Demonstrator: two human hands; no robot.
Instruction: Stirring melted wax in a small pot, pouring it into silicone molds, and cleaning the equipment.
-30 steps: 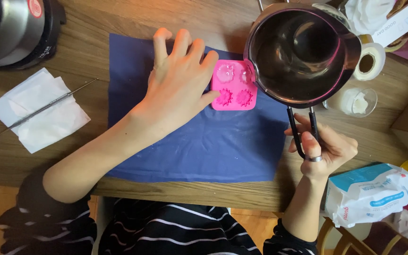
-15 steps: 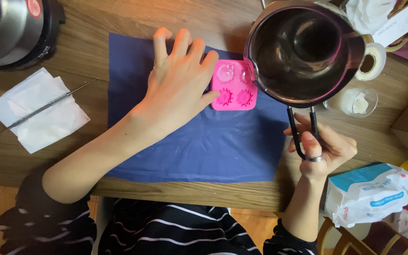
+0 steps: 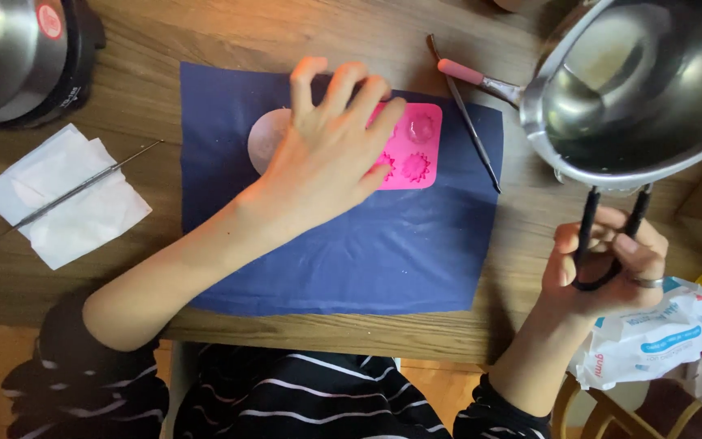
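Pink silicone mould [image 3: 413, 150] is lying on the blue cloth [image 3: 367, 252] right under your left hand [image 3: 327, 158], and you are pressing it down with your fingers spread wide, covering its near-left part; two flower-shaped cavities are showing past your fingertips. Just left of that hand, a round pale disc [image 3: 266, 138] is peeking out from beneath your palm edge. Your right hand [image 3: 607, 264] is gripping the black wire handle [image 3: 603, 244] of a steel melting pot [image 3: 639, 89], fingers closed tight around it, and you are holding the pot raised above that hand, off to the right of the mould. Between your two hands, a thin metal tool [image 3: 465, 114] is lying at the cloth's edge. Far left of your left hand, another slim tool [image 3: 71, 193] is resting on a white tissue [image 3: 62, 199]. A wipes packet [image 3: 652, 337] is sitting just beside your right wrist.
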